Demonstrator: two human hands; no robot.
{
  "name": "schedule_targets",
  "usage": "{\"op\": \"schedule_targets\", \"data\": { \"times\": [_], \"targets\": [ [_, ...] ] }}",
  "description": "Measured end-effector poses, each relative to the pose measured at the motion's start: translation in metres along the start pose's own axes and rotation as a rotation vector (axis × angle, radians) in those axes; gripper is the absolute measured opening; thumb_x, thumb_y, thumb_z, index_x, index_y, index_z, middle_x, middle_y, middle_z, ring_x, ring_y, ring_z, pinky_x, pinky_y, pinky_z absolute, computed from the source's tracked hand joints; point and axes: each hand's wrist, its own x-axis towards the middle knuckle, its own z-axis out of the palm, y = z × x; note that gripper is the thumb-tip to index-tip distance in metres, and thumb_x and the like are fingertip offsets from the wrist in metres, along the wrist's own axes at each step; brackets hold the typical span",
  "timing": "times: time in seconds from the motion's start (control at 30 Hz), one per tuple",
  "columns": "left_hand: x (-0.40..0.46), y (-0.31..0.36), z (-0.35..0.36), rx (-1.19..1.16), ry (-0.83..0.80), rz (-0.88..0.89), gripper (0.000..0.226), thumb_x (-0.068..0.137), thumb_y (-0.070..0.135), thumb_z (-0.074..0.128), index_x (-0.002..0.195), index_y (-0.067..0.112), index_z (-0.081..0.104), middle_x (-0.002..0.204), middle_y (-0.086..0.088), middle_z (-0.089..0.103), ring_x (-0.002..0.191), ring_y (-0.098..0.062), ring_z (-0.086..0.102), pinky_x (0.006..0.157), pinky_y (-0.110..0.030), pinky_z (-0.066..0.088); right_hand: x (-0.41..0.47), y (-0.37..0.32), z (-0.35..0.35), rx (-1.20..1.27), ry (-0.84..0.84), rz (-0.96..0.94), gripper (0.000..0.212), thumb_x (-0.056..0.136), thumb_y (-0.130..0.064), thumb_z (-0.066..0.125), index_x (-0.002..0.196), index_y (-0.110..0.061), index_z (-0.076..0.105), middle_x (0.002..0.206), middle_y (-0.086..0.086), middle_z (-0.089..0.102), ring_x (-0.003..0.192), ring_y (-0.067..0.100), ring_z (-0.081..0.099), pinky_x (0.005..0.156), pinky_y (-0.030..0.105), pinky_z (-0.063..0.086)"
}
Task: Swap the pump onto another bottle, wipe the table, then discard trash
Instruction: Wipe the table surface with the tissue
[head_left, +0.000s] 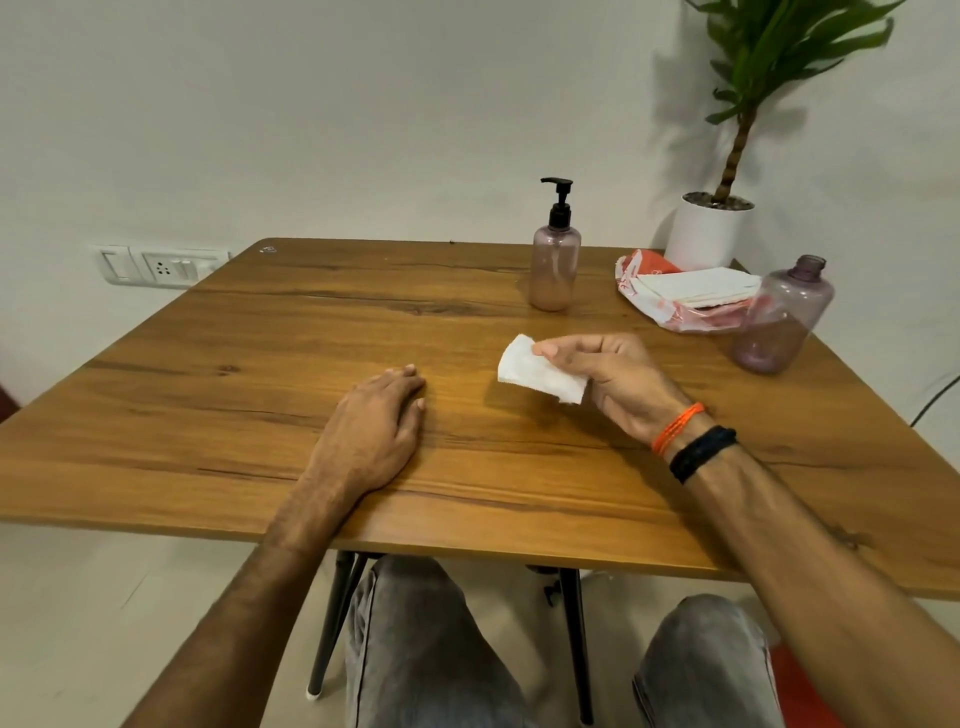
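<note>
A purple-tinted bottle (554, 267) with a black pump (559, 200) screwed on stands upright at the back middle of the wooden table (260, 364). A second purple bottle (782, 317), open at the neck with no pump, stands near the right edge. My right hand (613, 376) is raised a little above the table and pinches a folded white tissue (540, 376) between thumb and fingers. My left hand (379, 421) lies flat, palm down, on the table to the left of the tissue, holding nothing.
A red-and-white plastic packet (670, 306) with a stack of white tissues (698, 286) lies at the back right, between the two bottles. A potted plant in a white pot (706, 234) stands behind the table corner. A wall socket (161, 266) is at the left.
</note>
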Motion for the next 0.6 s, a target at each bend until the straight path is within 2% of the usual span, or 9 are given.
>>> {"op": "schedule_targets", "data": {
  "times": [0.07,0.17,0.23,0.3,0.4,0.5,0.57,0.6],
  "targets": [
    [0.0,0.001,-0.001,-0.003,-0.005,-0.003,0.043,0.098,0.036,0.043,0.139,0.022,0.048,0.151,0.002,0.043,0.141,-0.013,0.035,0.118,-0.041,0.026,-0.001,-0.001,-0.003,-0.061,-0.041,-0.021,0.041,0.058,-0.014,0.081,0.097,-0.004,0.074,0.117,0.009,0.069,0.097,0.01,0.068,0.073,0.02,0.058],
    [0.0,0.003,-0.002,-0.005,-0.011,-0.006,0.044,0.098,0.036,0.043,0.139,0.022,0.048,0.151,0.002,0.042,0.141,-0.014,0.035,0.118,-0.042,0.026,0.001,-0.001,-0.006,-0.355,-0.027,-0.109,0.065,0.052,-0.006,0.087,0.115,-0.006,0.07,0.134,0.002,0.057,0.118,0.008,0.056,0.087,0.014,0.052],
    [0.0,0.003,-0.002,-0.003,-0.006,-0.003,0.043,0.099,0.035,0.043,0.14,0.021,0.048,0.151,0.002,0.042,0.141,-0.014,0.034,0.118,-0.039,0.024,0.003,-0.002,-0.007,-0.472,-0.002,-0.159,0.065,0.058,0.004,0.086,0.12,-0.005,0.067,0.14,0.002,0.052,0.119,0.006,0.053,0.086,0.009,0.05],
    [-0.001,0.003,-0.003,-0.007,-0.009,-0.001,0.043,0.099,0.035,0.043,0.14,0.021,0.047,0.151,0.002,0.042,0.142,-0.014,0.033,0.118,-0.038,0.024,0.006,-0.002,-0.007,-0.539,-0.003,-0.19,0.066,0.062,0.008,0.084,0.123,-0.005,0.064,0.144,0.001,0.049,0.115,0.004,0.054,0.086,0.009,0.05],
    [-0.002,0.004,-0.004,-0.007,-0.01,0.003,0.043,0.099,0.034,0.043,0.14,0.02,0.048,0.151,0.001,0.043,0.141,-0.014,0.034,0.119,-0.039,0.025,0.01,-0.002,-0.008,-0.593,0.04,-0.218,0.058,0.065,0.007,0.082,0.12,-0.005,0.067,0.143,0.001,0.05,0.111,0.008,0.06,0.091,0.018,0.052],
    [-0.002,0.005,-0.005,-0.005,-0.001,0.007,0.043,0.099,0.033,0.044,0.139,0.019,0.049,0.15,0.001,0.043,0.141,-0.014,0.035,0.118,-0.037,0.025,0.016,0.0,-0.01,-0.85,0.203,-0.317,0.036,0.071,-0.012,0.084,0.105,-0.016,0.075,0.137,-0.002,0.058,0.121,0.015,0.057,0.106,0.036,0.046],
    [-0.003,0.006,-0.005,-0.003,-0.003,0.005,0.043,0.099,0.033,0.044,0.14,0.019,0.049,0.151,0.001,0.043,0.141,-0.014,0.035,0.118,-0.037,0.025,0.02,0.001,-0.012,-0.99,0.267,-0.371,0.024,0.074,-0.023,0.082,0.097,-0.019,0.078,0.136,-0.006,0.058,0.122,0.017,0.053,0.107,0.04,0.042],
    [-0.003,0.007,-0.005,-0.002,-0.002,0.002,0.043,0.099,0.033,0.044,0.139,0.018,0.049,0.15,0.0,0.044,0.141,-0.015,0.035,0.119,-0.038,0.025,0.023,0.001,-0.013,-1.037,0.278,-0.39,0.021,0.075,-0.025,0.081,0.095,-0.018,0.078,0.137,-0.006,0.058,0.123,0.018,0.052,0.106,0.037,0.04]
  ]
}}
